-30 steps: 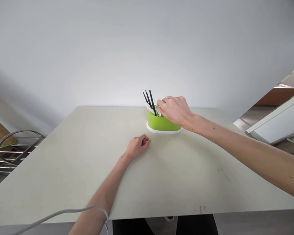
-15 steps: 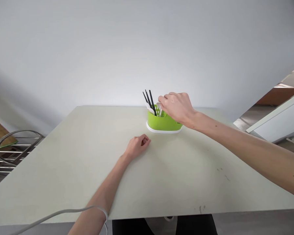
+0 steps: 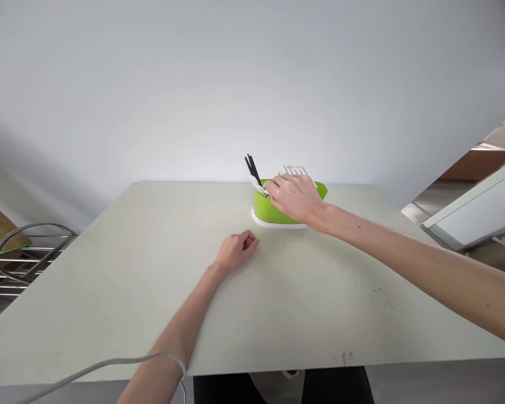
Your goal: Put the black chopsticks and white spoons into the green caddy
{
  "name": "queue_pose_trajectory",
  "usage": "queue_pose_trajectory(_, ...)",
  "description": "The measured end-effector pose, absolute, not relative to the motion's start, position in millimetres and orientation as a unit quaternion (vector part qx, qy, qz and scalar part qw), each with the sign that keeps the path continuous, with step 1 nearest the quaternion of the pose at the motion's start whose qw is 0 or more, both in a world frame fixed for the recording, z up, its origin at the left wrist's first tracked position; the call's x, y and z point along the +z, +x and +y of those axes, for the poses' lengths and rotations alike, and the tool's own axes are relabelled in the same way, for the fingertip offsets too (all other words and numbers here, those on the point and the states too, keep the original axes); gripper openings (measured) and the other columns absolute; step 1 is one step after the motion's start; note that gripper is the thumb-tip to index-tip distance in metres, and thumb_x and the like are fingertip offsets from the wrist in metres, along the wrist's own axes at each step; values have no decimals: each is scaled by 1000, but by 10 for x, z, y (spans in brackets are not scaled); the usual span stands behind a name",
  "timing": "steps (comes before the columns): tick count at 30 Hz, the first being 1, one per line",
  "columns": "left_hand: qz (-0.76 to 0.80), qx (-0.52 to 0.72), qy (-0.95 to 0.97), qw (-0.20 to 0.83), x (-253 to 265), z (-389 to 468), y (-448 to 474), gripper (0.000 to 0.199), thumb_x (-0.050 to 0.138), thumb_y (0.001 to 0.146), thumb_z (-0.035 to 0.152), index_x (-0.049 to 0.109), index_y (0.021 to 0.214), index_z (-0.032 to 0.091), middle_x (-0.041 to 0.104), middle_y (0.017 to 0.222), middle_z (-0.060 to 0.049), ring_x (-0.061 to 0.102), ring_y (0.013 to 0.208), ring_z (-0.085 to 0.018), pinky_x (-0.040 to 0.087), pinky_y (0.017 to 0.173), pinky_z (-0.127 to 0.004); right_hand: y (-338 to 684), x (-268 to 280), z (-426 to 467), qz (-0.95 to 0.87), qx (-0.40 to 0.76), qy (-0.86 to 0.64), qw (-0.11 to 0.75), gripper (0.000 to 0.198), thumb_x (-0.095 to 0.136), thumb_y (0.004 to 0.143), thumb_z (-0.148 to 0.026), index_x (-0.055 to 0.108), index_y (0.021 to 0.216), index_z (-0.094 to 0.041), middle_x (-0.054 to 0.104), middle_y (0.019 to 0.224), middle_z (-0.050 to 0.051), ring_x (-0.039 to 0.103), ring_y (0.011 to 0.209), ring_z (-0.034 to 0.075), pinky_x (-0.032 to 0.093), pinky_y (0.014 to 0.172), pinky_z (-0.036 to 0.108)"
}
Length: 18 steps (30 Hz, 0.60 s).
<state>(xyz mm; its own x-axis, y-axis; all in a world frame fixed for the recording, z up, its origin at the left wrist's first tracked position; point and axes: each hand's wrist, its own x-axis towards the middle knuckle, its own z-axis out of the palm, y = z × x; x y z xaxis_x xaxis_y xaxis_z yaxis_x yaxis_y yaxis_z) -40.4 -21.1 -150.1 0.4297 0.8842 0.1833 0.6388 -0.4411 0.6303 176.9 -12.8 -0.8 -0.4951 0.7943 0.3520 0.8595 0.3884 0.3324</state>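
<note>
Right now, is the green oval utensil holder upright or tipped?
Upright: the holder stands white base down on the pale table, thin black sticks protruding.

One camera sits on my head, looking forward and down across the tabletop to the pale wall behind it. It takes in most of the tabletop from above its near edge, with my left hand and right hand near mid-view and my dark-clad legs at the bottom.
</note>
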Motion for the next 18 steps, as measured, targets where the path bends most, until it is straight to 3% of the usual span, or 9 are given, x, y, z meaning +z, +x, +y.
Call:
queue_pose_trajectory(10,470,253,810,241,-1519,-203,-408,25,52,98,43,61,87,23,62,67,3,48,58,-14,34,60,-29,1817,-186,-152,-846,-264,-458,73,25,45,104,-14,69,112,-11,75,98,14,63,92,28,33,77,36)
queue_pose_trajectory(18,472,248,810,243,-1507,-210,-415,24,52,98,42,61,87,23,62,67,3,49,58,-14,35,61,-28,1956,-271,-474,-874,-267,-376,150,20,50,103,-15,67,114,-13,73,91,10,61,89,26,37,83,37)
